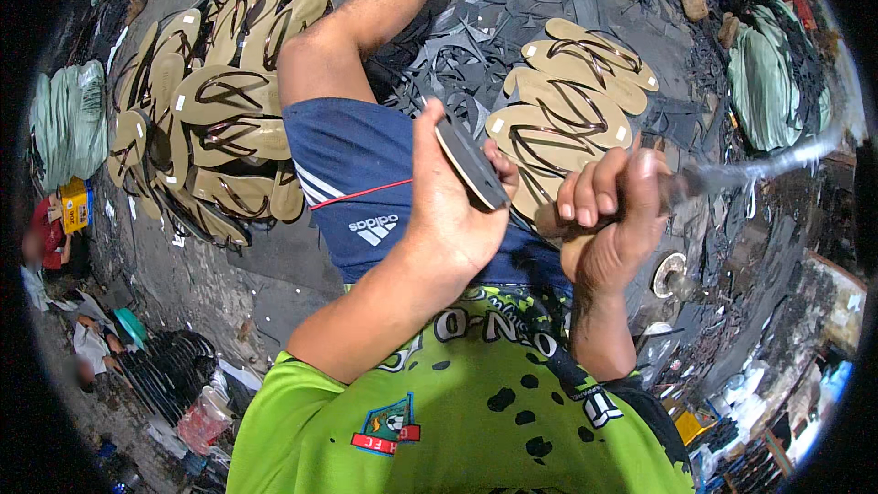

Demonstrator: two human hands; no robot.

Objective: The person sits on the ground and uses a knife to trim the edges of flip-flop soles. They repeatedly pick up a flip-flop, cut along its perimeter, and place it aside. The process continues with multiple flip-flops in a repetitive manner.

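My left hand [462, 215] is closed round a sandal sole [471, 163], held up edge-on above my lap. Its dark underside and thin pale edge show; whether it has straps is hidden. In my right hand [613, 224], the fingers wrap the handle of a knife [754, 166]. The long blade points to the right, away from the sole, and is smeared by motion. Beyond my hands, several tan sandals [567, 114] with shiny brown crossed straps lie overlapping. A larger pile of the same sandals [229, 96] is at the left, beside my bare knee.
Dark rubber scraps [457, 55] cover the floor between the sandal piles. Pale green sacks [766, 82] stand far right, with another sack [69, 123] far left. A round metal piece [670, 274] lies right of my right forearm. People sit at the left edge.
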